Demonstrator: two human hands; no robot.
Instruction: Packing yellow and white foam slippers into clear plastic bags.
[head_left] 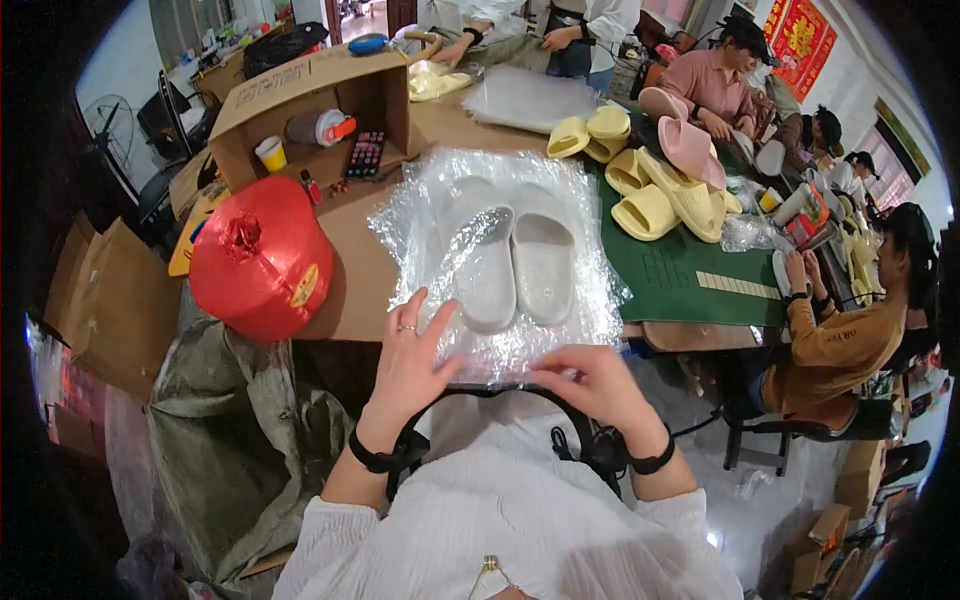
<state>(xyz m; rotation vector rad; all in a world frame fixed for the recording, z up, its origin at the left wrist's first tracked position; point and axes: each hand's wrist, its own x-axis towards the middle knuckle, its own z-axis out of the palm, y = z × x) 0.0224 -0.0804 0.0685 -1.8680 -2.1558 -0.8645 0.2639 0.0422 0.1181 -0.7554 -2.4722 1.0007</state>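
Note:
A pair of pale grey slide sandals, the left slide (486, 275) and the right slide (544, 270), lies side by side in front of me. Clear plastic shines over the left one; whether it fully covers the right one I cannot tell. Beneath them spreads a stack of clear plastic bags (595, 290). My left hand (410, 350) rests on the near left part of the plastic, fingers spread, just below the left slide's heel. At the near edge, my right hand (590, 380) has thumb and fingers closed on the plastic bag.
A cardboard box (290, 90) on its side holds a cup and bottle. Next to it sits a shiny red round package (260, 258). Yellow slides (645, 212) and pink slides (690, 155) pile on a green mat (650, 285). Several people work around the tables.

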